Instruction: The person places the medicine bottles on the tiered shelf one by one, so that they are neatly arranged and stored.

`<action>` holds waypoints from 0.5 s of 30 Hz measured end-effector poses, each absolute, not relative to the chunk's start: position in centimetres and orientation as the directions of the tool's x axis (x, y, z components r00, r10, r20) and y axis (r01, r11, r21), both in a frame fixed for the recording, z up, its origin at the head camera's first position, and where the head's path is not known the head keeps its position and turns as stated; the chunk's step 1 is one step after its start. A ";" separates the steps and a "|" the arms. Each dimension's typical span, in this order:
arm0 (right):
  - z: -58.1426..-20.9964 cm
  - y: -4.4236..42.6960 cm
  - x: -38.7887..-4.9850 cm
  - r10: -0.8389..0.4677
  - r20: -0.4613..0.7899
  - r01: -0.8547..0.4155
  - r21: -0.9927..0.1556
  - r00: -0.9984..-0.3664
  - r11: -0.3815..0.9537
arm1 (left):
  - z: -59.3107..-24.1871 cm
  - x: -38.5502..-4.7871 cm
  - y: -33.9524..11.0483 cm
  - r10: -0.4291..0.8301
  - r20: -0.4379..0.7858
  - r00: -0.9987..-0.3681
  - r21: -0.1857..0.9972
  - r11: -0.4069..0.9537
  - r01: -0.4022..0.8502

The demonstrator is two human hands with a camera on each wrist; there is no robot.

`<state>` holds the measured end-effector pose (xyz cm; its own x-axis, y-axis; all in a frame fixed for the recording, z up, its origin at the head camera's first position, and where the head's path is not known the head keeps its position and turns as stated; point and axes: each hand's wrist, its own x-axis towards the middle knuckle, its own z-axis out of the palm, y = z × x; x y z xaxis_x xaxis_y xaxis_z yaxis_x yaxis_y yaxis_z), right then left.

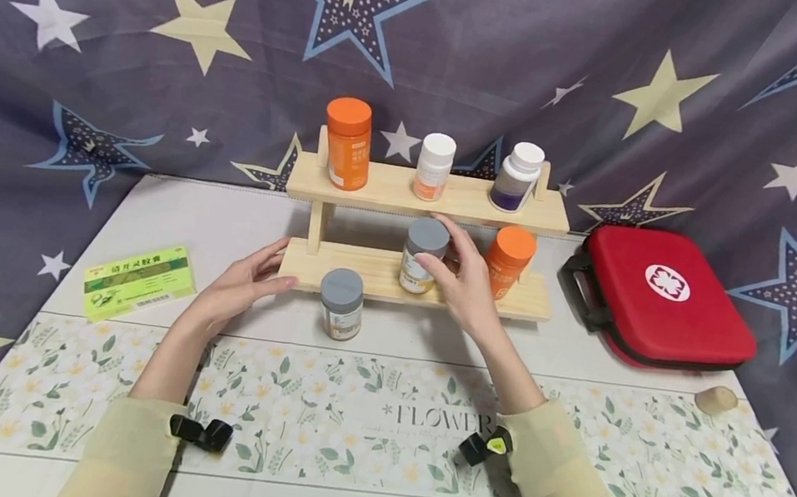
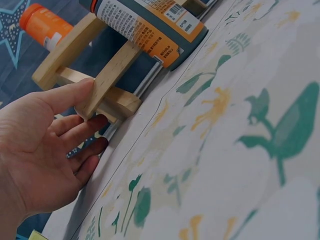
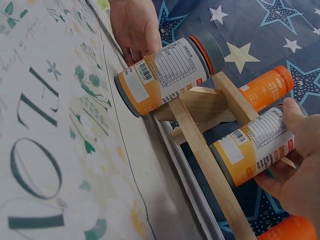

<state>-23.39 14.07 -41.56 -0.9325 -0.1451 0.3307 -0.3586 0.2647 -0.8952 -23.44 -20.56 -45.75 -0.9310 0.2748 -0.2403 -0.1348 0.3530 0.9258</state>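
Note:
A two-tier wooden rack (image 1: 358, 270) stands on the table. My right hand (image 1: 468, 284) grips a grey-lidded supplement jar (image 1: 420, 266) on the lower tier; the right wrist view shows the jar's orange and white label (image 3: 255, 145) between thumb and fingers. My left hand (image 1: 237, 284) holds the left end of that tier, thumb on top and fingers beneath in the left wrist view. A second grey-lidded jar (image 1: 341, 308) stands on the table before the rack. To the right of the held jar is an orange jar (image 1: 508, 263).
On the upper tier stand an orange jar (image 1: 348, 145), a small white bottle (image 1: 433, 167) and a white bottle with a purple label (image 1: 517, 178). A green medicine box (image 1: 139, 282) lies left, a red first-aid case (image 1: 668, 296) right, near a small beige cylinder (image 1: 715, 399).

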 end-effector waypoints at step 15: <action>-40.9 14.1 -23.0 -0.128 0.322 -0.346 -0.900 -0.938 0.267 | -45.9 -23.5 -20.7 0.277 -0.232 -0.932 0.927 0.352 -0.126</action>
<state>-22.98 14.12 -40.85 -0.9379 -0.1281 0.3223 -0.3456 0.2668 -0.8997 -23.52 -20.72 -45.94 -0.9323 0.2774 -0.2322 -0.1262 0.3521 0.9274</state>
